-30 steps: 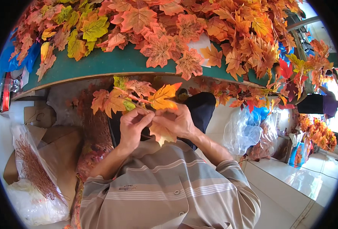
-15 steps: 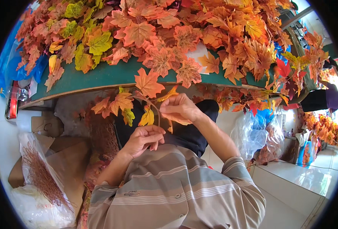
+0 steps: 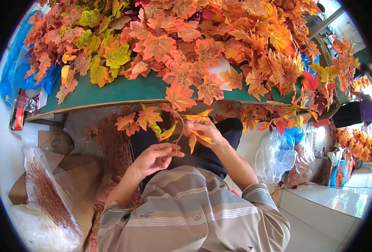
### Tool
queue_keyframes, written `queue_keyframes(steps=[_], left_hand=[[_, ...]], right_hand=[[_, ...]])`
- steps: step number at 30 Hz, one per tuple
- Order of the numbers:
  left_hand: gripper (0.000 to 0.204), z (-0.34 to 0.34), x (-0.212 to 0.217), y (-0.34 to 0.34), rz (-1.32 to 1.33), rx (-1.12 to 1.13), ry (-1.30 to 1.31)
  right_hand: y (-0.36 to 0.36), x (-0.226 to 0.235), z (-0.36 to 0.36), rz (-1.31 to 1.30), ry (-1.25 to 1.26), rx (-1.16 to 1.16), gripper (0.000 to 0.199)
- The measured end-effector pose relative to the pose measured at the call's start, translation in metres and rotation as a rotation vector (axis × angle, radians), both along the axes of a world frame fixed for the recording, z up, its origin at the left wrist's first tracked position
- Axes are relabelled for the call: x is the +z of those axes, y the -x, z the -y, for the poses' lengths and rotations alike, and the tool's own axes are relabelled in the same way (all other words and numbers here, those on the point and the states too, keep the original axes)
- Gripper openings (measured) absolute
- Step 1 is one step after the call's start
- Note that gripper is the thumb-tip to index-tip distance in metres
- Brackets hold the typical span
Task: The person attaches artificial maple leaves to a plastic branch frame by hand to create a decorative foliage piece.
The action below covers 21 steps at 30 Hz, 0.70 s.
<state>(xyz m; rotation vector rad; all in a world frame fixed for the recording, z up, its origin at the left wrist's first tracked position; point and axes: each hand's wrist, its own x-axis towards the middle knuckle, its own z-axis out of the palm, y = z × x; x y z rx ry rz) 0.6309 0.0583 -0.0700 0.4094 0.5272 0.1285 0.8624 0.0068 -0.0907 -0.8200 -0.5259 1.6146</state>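
The left hand (image 3: 154, 158) has dropped away from the leaf sprig (image 3: 169, 119), fingers loosely curled on nothing, while the right hand (image 3: 205, 132) alone pinches the sprig just below the desk (image 3: 123, 90) edge.

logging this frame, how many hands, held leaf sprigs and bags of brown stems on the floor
hands: 2, left hand and right hand
leaf sprig in the right hand: 1
bag of brown stems: 1
total: 4
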Motion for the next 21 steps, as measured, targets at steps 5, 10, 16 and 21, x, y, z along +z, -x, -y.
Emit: queue_keyframes(steps=[5,10,16,21], left_hand=[[0.015,-0.004,-0.01,0.001,0.143,-0.066,0.01],[0.007,-0.009,0.015,0.0,-0.016,0.011,-0.119],[0.006,-0.001,0.014,0.006,-0.121,0.141,-0.461],[0.01,0.005,0.016,0.007,-0.135,0.13,-0.642]], right_hand=[[0.008,-0.004,0.006,-0.083,-0.045,-0.025,0.02],[0.013,-0.004,0.01,-0.048,-0.006,-0.047,0.021],[0.024,-0.006,0.008,-0.116,0.003,-0.166,0.007],[0.023,-0.015,0.003,-0.116,-0.027,-0.145,0.016]])
